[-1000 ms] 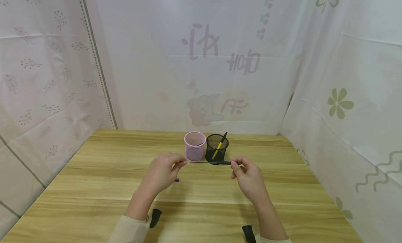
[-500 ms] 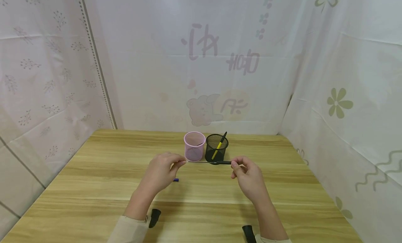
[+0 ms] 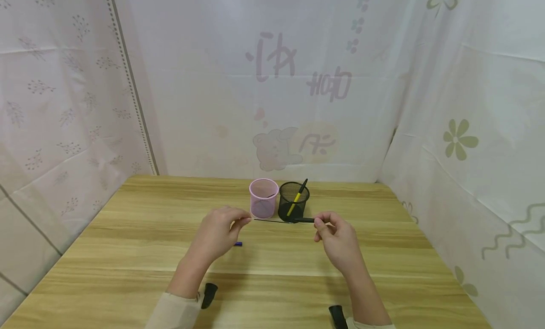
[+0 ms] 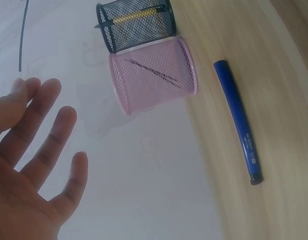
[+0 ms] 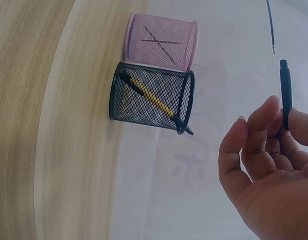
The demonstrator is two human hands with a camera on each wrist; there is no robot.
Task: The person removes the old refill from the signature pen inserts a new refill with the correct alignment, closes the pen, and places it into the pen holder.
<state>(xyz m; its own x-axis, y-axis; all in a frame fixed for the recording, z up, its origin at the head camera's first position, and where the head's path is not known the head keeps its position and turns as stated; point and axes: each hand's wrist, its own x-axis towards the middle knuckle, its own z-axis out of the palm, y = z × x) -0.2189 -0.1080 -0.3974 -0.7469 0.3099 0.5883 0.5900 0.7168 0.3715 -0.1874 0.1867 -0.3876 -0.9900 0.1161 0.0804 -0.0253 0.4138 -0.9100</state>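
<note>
My left hand pinches the outer end of a thin dark pen refill between thumb and forefinger, the other fingers spread in the left wrist view. The refill points right, level across the front of the pen cups. My right hand grips a black pen barrel between thumb and fingers, its end facing the refill. A short gap separates the refill's metal tip from the barrel's end in the right wrist view. Both hands are raised over the table.
Behind the hands stand a pink mesh pen cup with thin dark sticks inside and a black mesh cup holding a yellow-and-black pen. A blue marker lies on the wooden table below the left hand. Patterned curtains surround the table.
The refill's right end has dipped slightly, out of line with the barrel, where before they lay nearly in one line. The barrel has shifted slightly right. Both hands otherwise stay nearly still.
</note>
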